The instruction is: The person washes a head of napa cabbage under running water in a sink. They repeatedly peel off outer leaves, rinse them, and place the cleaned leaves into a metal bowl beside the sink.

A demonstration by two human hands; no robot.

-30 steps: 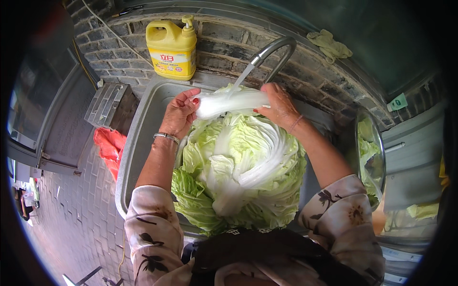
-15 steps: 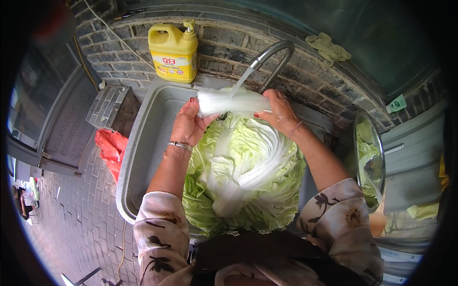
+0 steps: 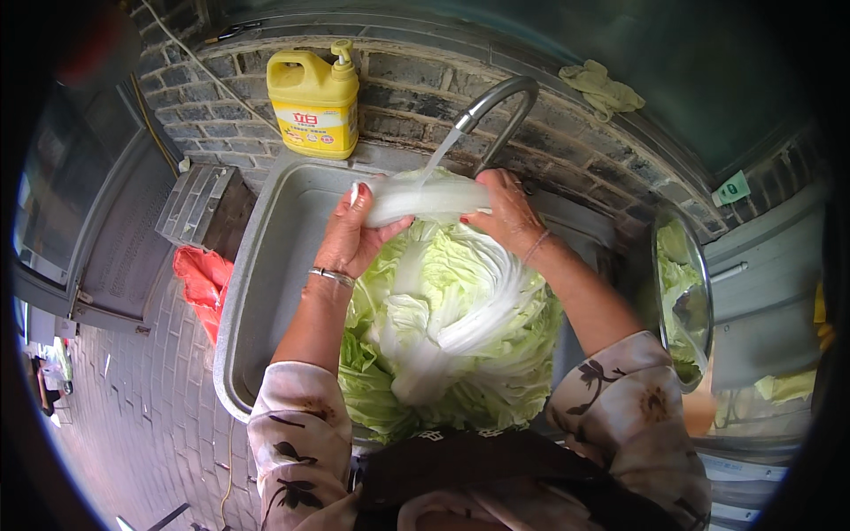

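Observation:
A white-ribbed napa cabbage leaf lies stretched between my two hands under the running water of the curved metal faucet. At its left end my left hand grips it, thumb on top and fingers beneath. My right hand is closed around its other end, just below the faucet. Below the held leaf, a large heap of pale green and white cabbage leaves fills much of the grey sink, hiding whatever is under it.
Behind the sink stands a yellow detergent jug with a pump top. To the right, a metal bowl holds more leaves. A cloth drapes over the ledge above the brick wall. Left of the sink is a red plastic bag.
The leaf is still held at both ends, now tilted a little differently under the stream. My view has shifted slightly.

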